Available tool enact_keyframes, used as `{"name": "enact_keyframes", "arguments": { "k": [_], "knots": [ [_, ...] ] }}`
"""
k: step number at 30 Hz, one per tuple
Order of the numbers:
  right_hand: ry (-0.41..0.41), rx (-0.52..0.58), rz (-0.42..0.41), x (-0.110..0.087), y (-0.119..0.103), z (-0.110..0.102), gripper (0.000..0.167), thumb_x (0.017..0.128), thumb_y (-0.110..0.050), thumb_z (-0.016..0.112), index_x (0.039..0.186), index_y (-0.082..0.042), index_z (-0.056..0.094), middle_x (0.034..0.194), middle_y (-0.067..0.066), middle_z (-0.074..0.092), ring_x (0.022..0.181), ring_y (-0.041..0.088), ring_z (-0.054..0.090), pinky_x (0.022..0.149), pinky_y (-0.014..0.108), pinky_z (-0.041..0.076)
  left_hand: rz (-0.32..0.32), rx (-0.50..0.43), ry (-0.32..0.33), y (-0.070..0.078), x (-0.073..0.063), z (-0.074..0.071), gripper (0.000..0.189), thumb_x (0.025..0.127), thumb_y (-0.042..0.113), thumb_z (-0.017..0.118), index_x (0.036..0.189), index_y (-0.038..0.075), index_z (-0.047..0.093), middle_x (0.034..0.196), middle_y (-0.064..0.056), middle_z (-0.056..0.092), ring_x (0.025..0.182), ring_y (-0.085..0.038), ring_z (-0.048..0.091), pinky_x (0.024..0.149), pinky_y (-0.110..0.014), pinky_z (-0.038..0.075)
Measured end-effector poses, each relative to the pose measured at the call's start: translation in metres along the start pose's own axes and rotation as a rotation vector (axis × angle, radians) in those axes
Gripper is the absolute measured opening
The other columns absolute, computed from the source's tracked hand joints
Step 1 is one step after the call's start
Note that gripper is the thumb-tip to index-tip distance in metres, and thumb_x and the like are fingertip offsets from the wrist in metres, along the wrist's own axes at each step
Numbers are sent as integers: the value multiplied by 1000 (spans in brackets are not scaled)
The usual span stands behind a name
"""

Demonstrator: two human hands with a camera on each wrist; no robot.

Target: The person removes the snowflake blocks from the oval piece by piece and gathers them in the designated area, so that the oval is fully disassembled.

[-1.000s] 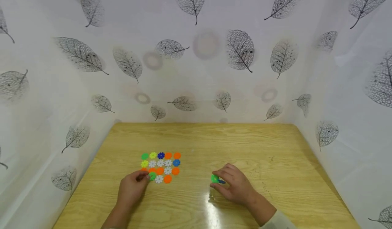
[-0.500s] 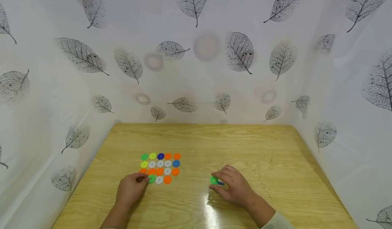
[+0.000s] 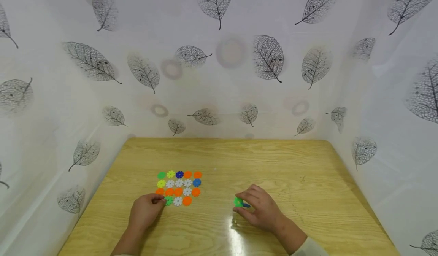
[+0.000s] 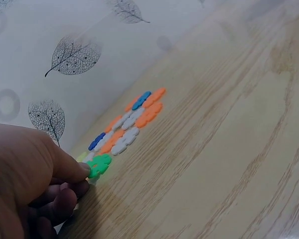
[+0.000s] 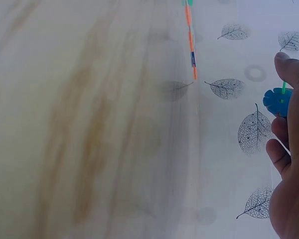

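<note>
Several flat flower-shaped interlocking discs lie in rows on the left half of the table. In the front row, my left hand has its fingertips at the near-left edge of a green disc, pinching it. The left wrist view shows that green disc lying almost flat by the fingertips. A white disc and an orange disc continue the row. Further right, my right hand holds a green disc between thumb and fingers, with a blue disc slotted crosswise into it.
Behind the front row are further rows of orange, white, yellow and blue discs, including a light blue disc. The wooden table meets a leaf-patterned curtain at its back and sides.
My left hand and the front-row green disc have shifted slightly nearer and to the left. My right hand and its joined discs have moved very slightly left and nearer.
</note>
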State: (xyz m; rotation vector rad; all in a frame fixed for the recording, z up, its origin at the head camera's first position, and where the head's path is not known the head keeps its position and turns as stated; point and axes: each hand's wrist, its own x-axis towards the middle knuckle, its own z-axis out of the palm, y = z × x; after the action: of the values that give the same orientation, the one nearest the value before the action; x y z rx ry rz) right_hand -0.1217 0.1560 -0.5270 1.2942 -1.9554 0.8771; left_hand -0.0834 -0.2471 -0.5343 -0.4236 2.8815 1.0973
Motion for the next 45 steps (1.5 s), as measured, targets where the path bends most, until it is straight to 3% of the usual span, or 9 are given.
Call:
{"name": "enact_keyframes", "arguments": {
  "k": [17, 27, 45],
  "knots": [
    [-6, -4, 8, -1, 0, 0, 34, 91, -31, 82, 113, -7, 75, 98, -1, 75, 85, 11, 65, 78, 30, 54, -10, 6, -1, 2, 0, 0, 23, 93, 25, 73, 103, 5, 80, 89, 1, 76, 85, -19, 70, 77, -46, 56],
    [1, -10, -1, -1, 2, -1, 34, 91, -32, 82, 112, -6, 75, 97, -1, 75, 85, 11, 65, 78, 29, 54, -14, -35, -3, 4, -1, 2, 24, 93, 26, 74, 104, 6, 80, 89, 2, 75, 84, -17, 69, 77, -43, 57],
    [-5, -13, -4, 1, 2, -3, 35, 90, -31, 83, 112, -6, 74, 97, -2, 75, 84, 11, 65, 78, 30, 54, 50, -144, -8, 25, 2, 13, 17, 92, 21, 78, 101, 8, 80, 89, 2, 75, 83, -13, 67, 74, -31, 55]
  ]
}}
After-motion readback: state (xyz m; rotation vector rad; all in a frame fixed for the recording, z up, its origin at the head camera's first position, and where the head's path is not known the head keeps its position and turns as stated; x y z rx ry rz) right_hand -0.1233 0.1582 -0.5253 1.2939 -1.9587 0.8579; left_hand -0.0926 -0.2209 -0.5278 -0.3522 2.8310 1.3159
